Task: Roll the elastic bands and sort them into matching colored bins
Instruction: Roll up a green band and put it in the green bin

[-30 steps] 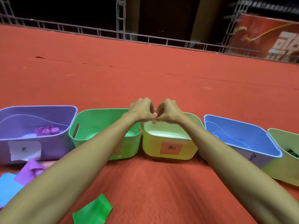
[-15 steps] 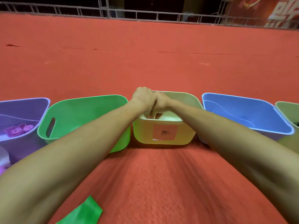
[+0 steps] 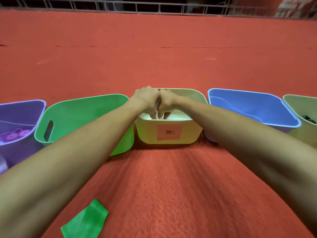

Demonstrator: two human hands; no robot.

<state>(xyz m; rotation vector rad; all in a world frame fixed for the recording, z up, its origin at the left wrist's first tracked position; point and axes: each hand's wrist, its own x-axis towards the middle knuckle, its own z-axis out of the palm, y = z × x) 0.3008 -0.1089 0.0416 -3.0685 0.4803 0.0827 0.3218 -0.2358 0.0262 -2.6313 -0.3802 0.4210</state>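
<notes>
My left hand [image 3: 147, 98] and my right hand [image 3: 169, 102] are pressed knuckle to knuckle. Their fingers point down into the pale yellow bin [image 3: 190, 133], which carries a pink label [image 3: 169, 132]. Between the fingertips shows a sliver of a small pale pink band roll [image 3: 157, 113], pinched by both hands and mostly hidden. A flat green band [image 3: 85, 222] lies on the red carpet near me at the lower left. The green bin [image 3: 82, 110] stands left of the yellow one, partly behind my left forearm.
A purple bin [image 3: 22, 110] at the far left holds several purple rolls [image 3: 14, 134]. A blue bin [image 3: 248, 107] and an olive bin [image 3: 298, 103] stand to the right. Red carpet stretches back to a metal railing [image 3: 154, 6].
Both hands, still joined, have dropped from above the yellow bin's rim down into it. The view has tilted down and closer to the bins.
</notes>
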